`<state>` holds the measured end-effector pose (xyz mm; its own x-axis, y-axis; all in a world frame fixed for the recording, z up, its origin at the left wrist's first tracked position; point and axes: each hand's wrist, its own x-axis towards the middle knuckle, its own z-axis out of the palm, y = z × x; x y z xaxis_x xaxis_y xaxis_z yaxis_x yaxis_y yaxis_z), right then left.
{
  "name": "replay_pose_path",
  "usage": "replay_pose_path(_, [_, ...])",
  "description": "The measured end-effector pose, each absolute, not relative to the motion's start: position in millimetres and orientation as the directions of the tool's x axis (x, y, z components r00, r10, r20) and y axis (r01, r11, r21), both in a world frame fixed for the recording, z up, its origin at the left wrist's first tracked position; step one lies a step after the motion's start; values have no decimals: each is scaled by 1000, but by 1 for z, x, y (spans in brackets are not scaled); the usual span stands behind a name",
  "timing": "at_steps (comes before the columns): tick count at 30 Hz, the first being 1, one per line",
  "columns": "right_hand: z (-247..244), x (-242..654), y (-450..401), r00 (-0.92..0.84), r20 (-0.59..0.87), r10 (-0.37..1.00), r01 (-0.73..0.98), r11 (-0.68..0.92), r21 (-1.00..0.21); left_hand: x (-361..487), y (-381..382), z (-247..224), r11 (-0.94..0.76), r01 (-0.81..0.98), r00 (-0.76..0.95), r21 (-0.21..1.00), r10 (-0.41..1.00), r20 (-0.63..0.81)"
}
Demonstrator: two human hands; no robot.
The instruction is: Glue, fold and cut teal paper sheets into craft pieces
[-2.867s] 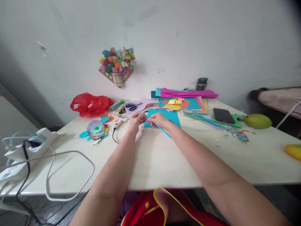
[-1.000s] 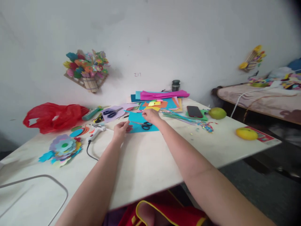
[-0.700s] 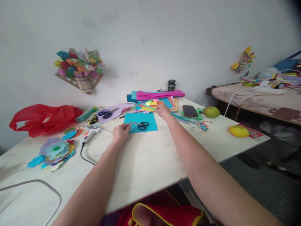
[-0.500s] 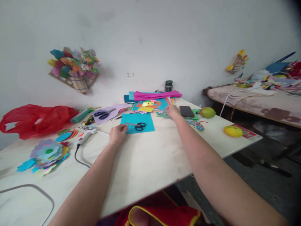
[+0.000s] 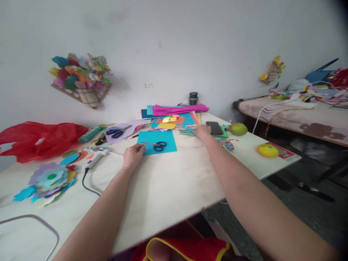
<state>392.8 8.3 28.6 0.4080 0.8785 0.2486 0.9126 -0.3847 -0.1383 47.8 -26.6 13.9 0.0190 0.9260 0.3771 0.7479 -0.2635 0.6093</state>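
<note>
The left edge of the blue sheet [image 5: 170, 138] is being overlapped by the left hand [image 5: 133, 156], whose fingertips are being held together; whether anything is being pinched cannot be told. Small black-handled scissors [image 5: 159, 146] are being borne by the sheet, flat on the bench [image 5: 168, 185], their tips being pointed toward those fingers. The paper strips [image 5: 187, 133] are being reached over by the right hand [image 5: 202, 132], just beside the phone [image 5: 214, 128]; its fingers are being partly hidden, so their grip cannot be told. Behind the sheet, yellow and orange paper pieces [image 5: 166, 126] are being carried by stacked coloured sheets [image 5: 187, 119].
</note>
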Motion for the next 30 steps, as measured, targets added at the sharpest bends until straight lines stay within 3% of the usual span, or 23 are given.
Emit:
replay_pose_path(16, [34,394,13,358,232,904,932,-331,-148,47,-24,13,-261,723,10,640,930,368])
replay_pose_path(30, [30,384,18,302,215,929,953,-295,-63,46,-21,9,-272,723,15,635,925,379])
